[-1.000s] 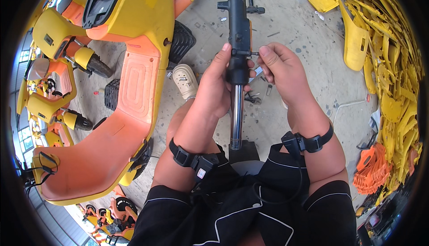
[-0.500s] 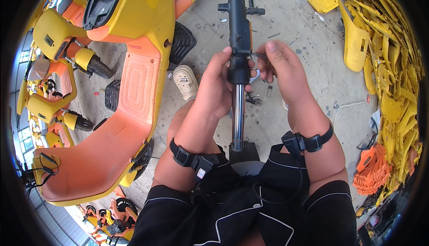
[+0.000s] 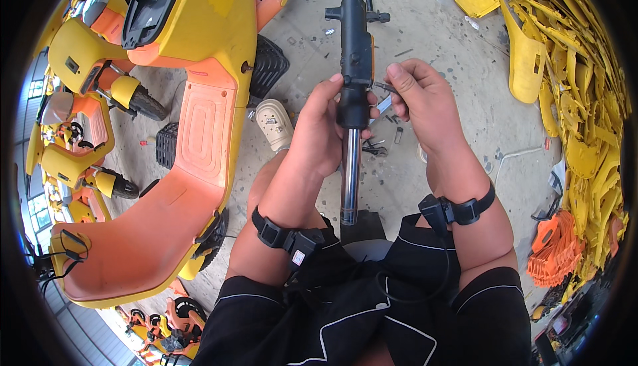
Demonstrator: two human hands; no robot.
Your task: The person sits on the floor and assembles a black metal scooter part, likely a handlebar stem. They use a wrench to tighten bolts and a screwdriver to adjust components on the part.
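Down on the concrete floor (image 3: 458, 87), well to the left of both hands, lies the biggest thing in view: a yellow and orange scooter body (image 3: 193, 133) on its side, with more scooters (image 3: 73, 100) of the same colours beyond it. Well off to the right of the hands, a heap of yellow plastic panels (image 3: 571, 87) runs along the edge, with a few orange parts (image 3: 555, 253) at its near end. A beige shoe (image 3: 274, 123) sits on the floor just left of the left hand.

Between the hands stands a black fork tube (image 3: 355, 53), upright, with a shiny chrome leg (image 3: 350, 176) running down from it toward the person's lap. The left hand (image 3: 325, 133) is wrapped around the black part where it meets the chrome, its grip closed on the tube. The right hand (image 3: 425, 103) sits just to the right of the tube, thumb and forefinger pressed together on a small metal piece (image 3: 385, 88) close against the tube's side; what that piece is cannot be made out. Small loose bits of hardware (image 3: 392, 133) lie on the floor below the right hand. Each wrist carries a black strap (image 3: 282, 236).
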